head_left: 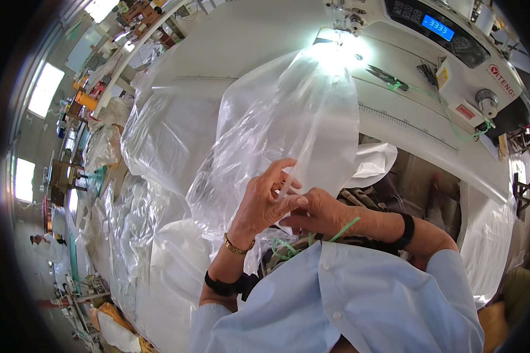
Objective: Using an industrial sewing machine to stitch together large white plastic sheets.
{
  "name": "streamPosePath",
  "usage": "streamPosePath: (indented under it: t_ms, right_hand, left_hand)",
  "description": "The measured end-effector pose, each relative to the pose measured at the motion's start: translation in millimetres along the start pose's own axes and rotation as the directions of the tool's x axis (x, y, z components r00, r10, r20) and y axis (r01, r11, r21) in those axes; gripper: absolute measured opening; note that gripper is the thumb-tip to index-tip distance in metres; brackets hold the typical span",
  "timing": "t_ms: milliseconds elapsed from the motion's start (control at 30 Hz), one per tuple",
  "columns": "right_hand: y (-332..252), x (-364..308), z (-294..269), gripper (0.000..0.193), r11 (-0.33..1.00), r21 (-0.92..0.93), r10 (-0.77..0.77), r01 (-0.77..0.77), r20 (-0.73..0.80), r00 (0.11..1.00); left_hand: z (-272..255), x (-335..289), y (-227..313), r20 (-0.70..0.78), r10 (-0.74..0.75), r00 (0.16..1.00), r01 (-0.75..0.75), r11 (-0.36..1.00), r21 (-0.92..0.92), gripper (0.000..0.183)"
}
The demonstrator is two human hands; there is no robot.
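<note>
The left hand (262, 197) and right hand (321, 210) are together, fingers bent and overlapping at the near part of a clear plastic sheet (330, 129); whether they pinch it, I cannot tell. The sheet spreads over the worktop (406, 106), reaching the bright light under the sewing machine (468, 59). Dark snips (386, 77) lie to its right.

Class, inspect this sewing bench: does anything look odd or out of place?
Mildly odd: a loose green strand sticks out near the right hand and blue shirt, perhaps a stray scrap, unlike the clear plastic sheet.
</note>
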State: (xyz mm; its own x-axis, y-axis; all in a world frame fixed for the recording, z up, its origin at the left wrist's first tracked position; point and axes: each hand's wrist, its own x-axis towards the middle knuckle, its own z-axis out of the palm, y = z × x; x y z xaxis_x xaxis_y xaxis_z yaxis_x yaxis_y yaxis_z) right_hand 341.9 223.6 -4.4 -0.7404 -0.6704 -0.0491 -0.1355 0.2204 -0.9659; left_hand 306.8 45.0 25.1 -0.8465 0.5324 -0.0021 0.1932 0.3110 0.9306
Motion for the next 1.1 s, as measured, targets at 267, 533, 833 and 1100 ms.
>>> streamPosePath:
  t_ms: [267, 533, 833, 1100]
  right_hand:
    - [-3.8, -3.1, 2.8, 0.025, 0.816, -0.506, -0.282, 0.28, 0.074, 0.957]
    - [13.9, 5.4, -17.3, 0.032, 0.841, 0.514, 0.335, -0.171, -0.247, 0.909]
    - [31.9, 10.9, -8.7, 0.022, 0.795, 0.587, 0.321, -0.153, -0.194, 0.927]
    - [74.8, -5.0, -25.7, 0.028, 0.802, 0.539, 0.377, 0.259, -0.791, 0.482]
  left_hand:
    - [1.9, -2.1, -12.9, 0.045, -0.203, 0.978, 0.208, 0.95, -0.233, 0.041]
    - [6.7, -8.2, -9.6, -0.075, -0.168, 0.983, 0.144, 0.955, -0.26, 0.025]
    - [5.6, -12.3, -9.3, -0.28, 0.006, 0.96, 0.008, 0.999, 0.046, 0.024]
    - [-6.5, -11.8, 7.2, -0.172, -0.237, 0.956, 0.121, 0.854, -0.507, 0.016]
